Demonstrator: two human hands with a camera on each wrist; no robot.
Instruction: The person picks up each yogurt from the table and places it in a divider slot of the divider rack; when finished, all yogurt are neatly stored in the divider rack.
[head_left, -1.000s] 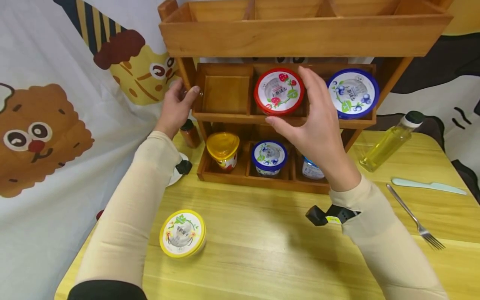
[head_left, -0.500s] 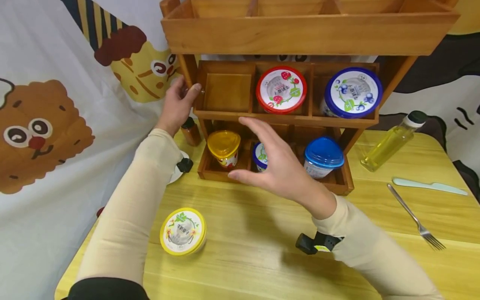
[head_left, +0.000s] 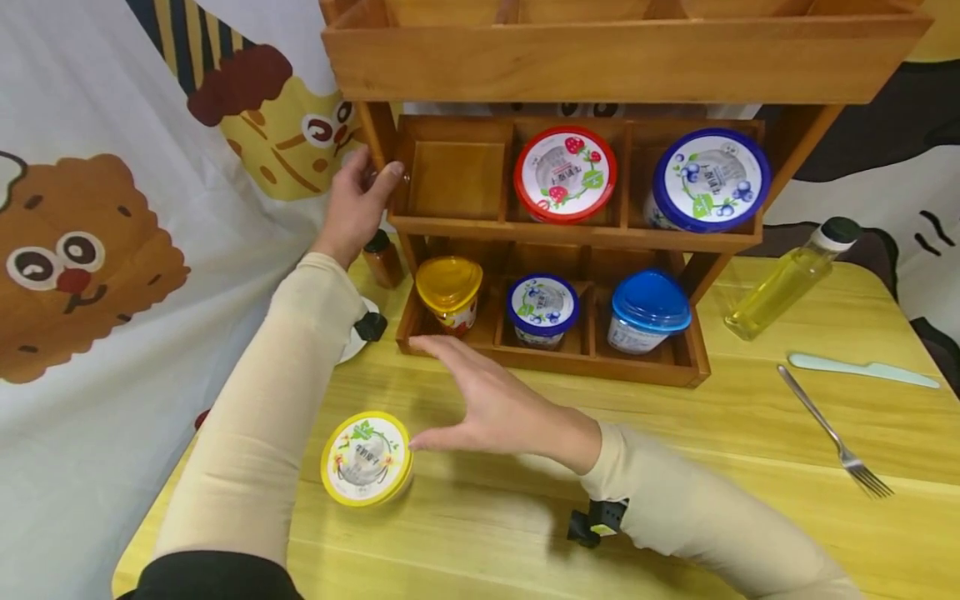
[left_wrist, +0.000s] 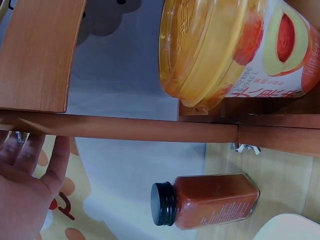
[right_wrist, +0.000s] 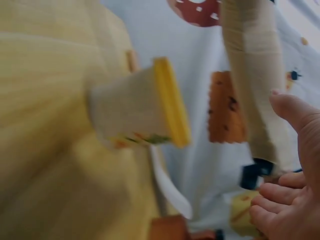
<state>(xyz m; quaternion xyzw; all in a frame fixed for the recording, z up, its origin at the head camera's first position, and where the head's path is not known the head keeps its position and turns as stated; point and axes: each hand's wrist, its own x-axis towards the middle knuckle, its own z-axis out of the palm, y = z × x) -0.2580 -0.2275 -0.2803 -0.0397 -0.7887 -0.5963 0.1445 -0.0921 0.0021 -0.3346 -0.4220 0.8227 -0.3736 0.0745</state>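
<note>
A tub with a yellow lid (head_left: pixel 367 460) stands upright on the table, shown blurred in the right wrist view. My right hand (head_left: pixel 502 408) hovers just right of it, thumb and fingers spread apart and holding nothing. The left hand (head_left: pixel 354 204) grips the left post of the wooden shelf (head_left: pixel 570 60), its thumb at the front edge. In the middle tier sit a red-lidded tub (head_left: pixel 565 175) and a larger blue-lidded tub (head_left: pixel 711 179). Below are a yellow-lidded cup (head_left: pixel 449 292), a small blue-rimmed tub (head_left: pixel 542 308) and a cup with a bright blue lid (head_left: pixel 648 310).
Right of the shelf are an oil bottle (head_left: pixel 791 279), a pale knife (head_left: pixel 862 369) and a fork (head_left: pixel 836 433). A spice jar (left_wrist: pixel 215 202) and part of a white plate (head_left: pixel 355 343) lie to the left. A printed cloth (head_left: pixel 247 275) hangs behind.
My right hand has let go of the red-lidded tub in the middle tier and moved down and left, towards the yellow-lidded tub. The left hand stays on the shelf post.
</note>
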